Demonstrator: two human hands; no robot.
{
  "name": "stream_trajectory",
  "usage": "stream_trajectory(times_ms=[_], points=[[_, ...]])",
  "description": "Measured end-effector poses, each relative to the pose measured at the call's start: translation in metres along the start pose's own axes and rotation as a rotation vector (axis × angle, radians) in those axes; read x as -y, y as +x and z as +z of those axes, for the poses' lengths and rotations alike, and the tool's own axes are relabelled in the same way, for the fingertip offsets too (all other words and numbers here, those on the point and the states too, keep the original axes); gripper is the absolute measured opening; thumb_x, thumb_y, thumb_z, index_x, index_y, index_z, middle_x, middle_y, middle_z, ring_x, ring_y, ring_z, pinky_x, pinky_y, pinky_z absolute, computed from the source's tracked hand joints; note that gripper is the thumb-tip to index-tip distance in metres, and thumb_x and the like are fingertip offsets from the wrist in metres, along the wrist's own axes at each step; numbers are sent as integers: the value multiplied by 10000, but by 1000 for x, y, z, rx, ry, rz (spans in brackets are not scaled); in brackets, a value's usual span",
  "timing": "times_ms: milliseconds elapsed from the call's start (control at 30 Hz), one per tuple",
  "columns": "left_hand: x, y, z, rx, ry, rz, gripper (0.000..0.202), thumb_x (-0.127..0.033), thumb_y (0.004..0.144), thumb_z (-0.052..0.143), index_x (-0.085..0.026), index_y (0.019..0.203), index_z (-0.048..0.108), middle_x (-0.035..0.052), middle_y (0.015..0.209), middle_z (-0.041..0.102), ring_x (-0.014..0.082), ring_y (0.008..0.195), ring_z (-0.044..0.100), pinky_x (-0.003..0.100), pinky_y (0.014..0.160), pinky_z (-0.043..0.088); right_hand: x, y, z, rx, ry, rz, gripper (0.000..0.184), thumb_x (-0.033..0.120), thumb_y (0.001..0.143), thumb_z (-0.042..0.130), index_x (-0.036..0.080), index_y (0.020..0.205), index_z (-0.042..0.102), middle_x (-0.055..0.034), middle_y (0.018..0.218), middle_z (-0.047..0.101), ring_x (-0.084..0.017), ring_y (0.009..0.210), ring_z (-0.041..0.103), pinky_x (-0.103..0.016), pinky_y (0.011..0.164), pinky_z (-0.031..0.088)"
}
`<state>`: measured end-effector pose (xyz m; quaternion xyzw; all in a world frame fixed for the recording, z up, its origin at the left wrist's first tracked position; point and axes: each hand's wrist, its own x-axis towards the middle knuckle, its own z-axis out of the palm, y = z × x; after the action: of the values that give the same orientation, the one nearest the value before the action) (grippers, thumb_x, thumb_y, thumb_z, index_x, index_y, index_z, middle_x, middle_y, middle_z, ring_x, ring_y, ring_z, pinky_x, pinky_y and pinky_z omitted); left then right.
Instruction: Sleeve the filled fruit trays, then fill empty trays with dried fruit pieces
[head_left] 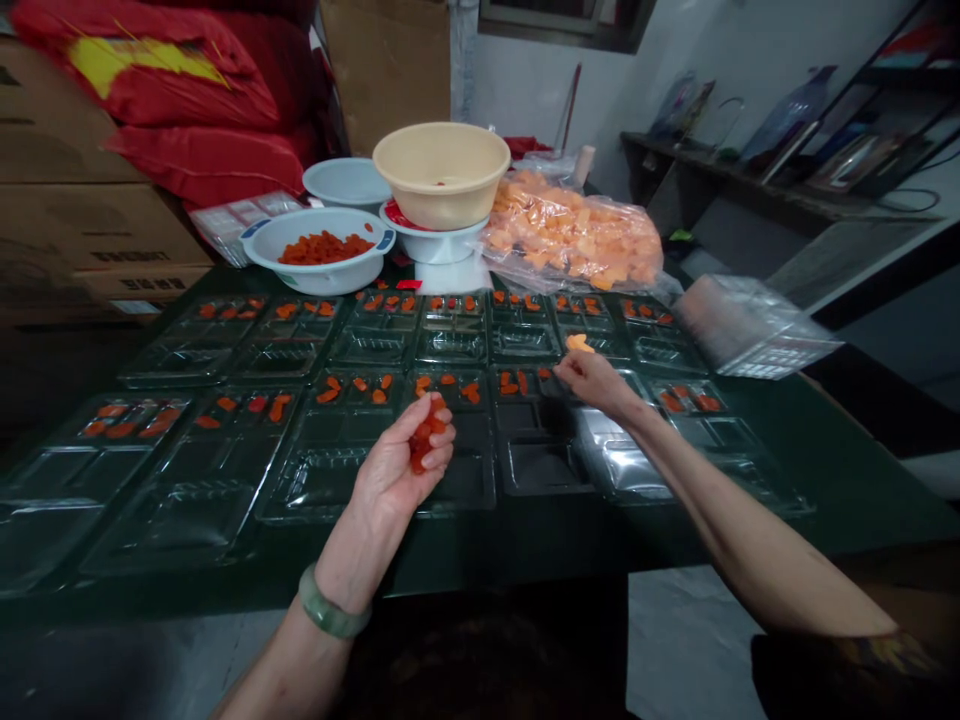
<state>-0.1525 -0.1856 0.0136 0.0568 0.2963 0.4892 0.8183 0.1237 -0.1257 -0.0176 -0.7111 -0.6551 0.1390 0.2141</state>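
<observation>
My left hand [401, 465], wearing a green jade-like bangle [334, 602], is curled around several red-orange pieces of candied fruit [424, 435] above a clear plastic compartment tray [322, 485]. My right hand [589, 380] reaches farther out over the trays, pinching a pale orange piece [577, 343] at its fingertips. Rows of these trays cover the table, and many compartments along their far sides hold small orange-red pieces. The near compartments show bare plastic.
Beyond the trays stand a white bowl of red-orange pieces [319, 250], a beige bowl [442, 175] on a white bowl, and a bag of orange cubes [574, 232]. A stack of clear trays [750, 325] sits at right on the dark green table [525, 560]. Cartons and red sacks rise at left.
</observation>
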Motion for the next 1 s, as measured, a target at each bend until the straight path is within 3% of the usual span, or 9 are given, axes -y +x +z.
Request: stream_trajectory(times_ms=[233, 367, 533, 767, 867, 933, 1000], points=[[-1, -3, -4, -3, -11, 3, 103, -128, 867, 471, -113, 826, 565, 14, 660, 480, 49, 443, 420, 107, 297, 291, 17, -5, -1, 44, -49, -69, 208, 322, 804, 492, 185, 719, 623, -7, 628, 568, -143, 614, 504, -242, 561, 324], [1, -4, -3, -25, -6, -2, 118, -130, 870, 459, -117, 801, 553, 15, 648, 477, 49, 433, 409, 102, 287, 264, 35, -11, 15, 97, -135, -70, 139, 336, 768, 575, 217, 722, 630, -32, 720, 628, -177, 684, 540, -258, 575, 312], [0, -4, -6, -23, 1, 12, 107, -130, 873, 455, -113, 824, 548, 16, 658, 481, 52, 437, 419, 105, 291, 276, 44, -10, 30, 111, -189, 1, 157, 268, 792, 527, 198, 698, 633, -57, 738, 646, -184, 694, 558, -260, 553, 295], [-5, -4, -10, -14, -31, 13, 115, -119, 877, 437, -108, 839, 545, 20, 667, 480, 58, 446, 430, 110, 293, 287, 33, -10, 5, 58, -190, 23, 149, 248, 785, 489, 202, 760, 629, -26, 732, 627, -167, 694, 542, -252, 555, 291], [-16, -7, -14, -17, -47, 56, 124, -116, 878, 434, -106, 829, 547, 25, 675, 486, 59, 453, 438, 110, 298, 294, 26, -17, -5, 45, -214, 10, 119, 243, 745, 510, 195, 690, 605, -39, 677, 578, -181, 651, 505, -270, 548, 261], [-27, -11, -18, -52, -57, 118, 134, -112, 880, 428, -109, 820, 547, 27, 676, 490, 59, 453, 441, 109, 304, 297, 28, -20, -7, 53, -124, 3, 145, 264, 740, 508, 184, 638, 574, -30, 623, 528, -158, 593, 466, -265, 531, 255], [-38, -17, -23, -90, -64, 173, 146, -109, 883, 420, -115, 813, 548, 28, 675, 493, 59, 455, 445, 108, 309, 300, 38, -22, -7, 127, 215, 67, 182, 332, 752, 501, 178, 673, 557, 2, 568, 446, -121, 513, 394, -249, 485, 237]])
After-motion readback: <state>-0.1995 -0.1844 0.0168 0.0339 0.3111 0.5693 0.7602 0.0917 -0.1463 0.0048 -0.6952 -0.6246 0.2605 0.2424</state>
